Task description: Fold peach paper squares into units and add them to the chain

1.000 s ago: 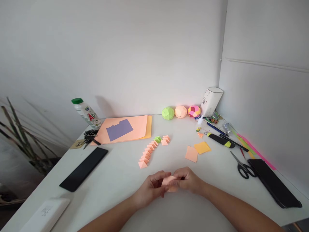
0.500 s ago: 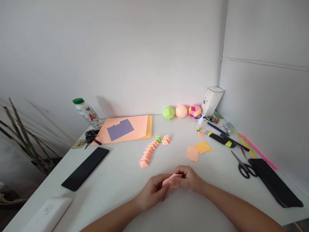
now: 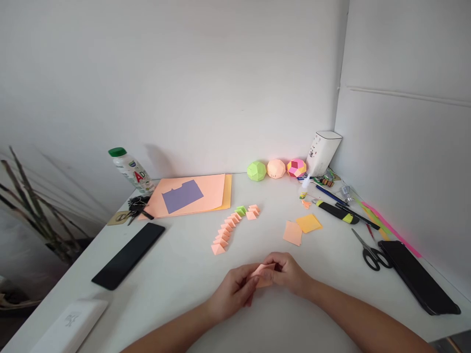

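Observation:
Both my hands meet low over the white table, near its front edge. My left hand and my right hand both pinch one small folded piece of peach paper between their fingertips. Just beyond them a curved row of several folded peach paper pieces runs up to a green one. Two loose squares lie to the right, a peach square and a yellow square.
Peach sheets with a purple cut-out lie at the back left beside a bottle and keys. Three paper balls and a white box stand at the back. Scissors, pens and black phones flank the hands.
The peach piece has been flattened and turned a little between the fingers. Both hands stay in the same place on the table.

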Motion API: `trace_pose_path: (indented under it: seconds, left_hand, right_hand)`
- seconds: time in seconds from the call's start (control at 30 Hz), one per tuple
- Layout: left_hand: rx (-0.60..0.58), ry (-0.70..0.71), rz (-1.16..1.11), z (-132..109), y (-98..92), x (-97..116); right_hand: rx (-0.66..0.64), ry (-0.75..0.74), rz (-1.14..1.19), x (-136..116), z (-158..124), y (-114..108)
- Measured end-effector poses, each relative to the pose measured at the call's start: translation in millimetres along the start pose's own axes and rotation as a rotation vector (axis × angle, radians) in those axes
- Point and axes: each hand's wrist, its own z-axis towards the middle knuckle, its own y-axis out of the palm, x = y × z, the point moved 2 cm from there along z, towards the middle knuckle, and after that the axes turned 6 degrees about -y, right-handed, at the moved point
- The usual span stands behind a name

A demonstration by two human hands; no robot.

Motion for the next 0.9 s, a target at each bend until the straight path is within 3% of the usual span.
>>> trace_pose_path:
  seconds: [0.13,0.47,0.9]
  left_hand:
    - [0.009,-0.001,0.018,-0.2,-0.1,0.4]
    - [0.031,-0.028,0.039,-0.6,0.5,1.9]
    - [0.05,0.004,0.059,-0.4,0.2,7.6]
  right_hand:
    - [0.024,0.047,0.036,4.4,-0.8,-0.6]
    - [0.049,-0.085,-0.018,-1.5,1.2,0.0]
    - [0.034,-0.127,-0.043,-1.7,1.4,-1.0]
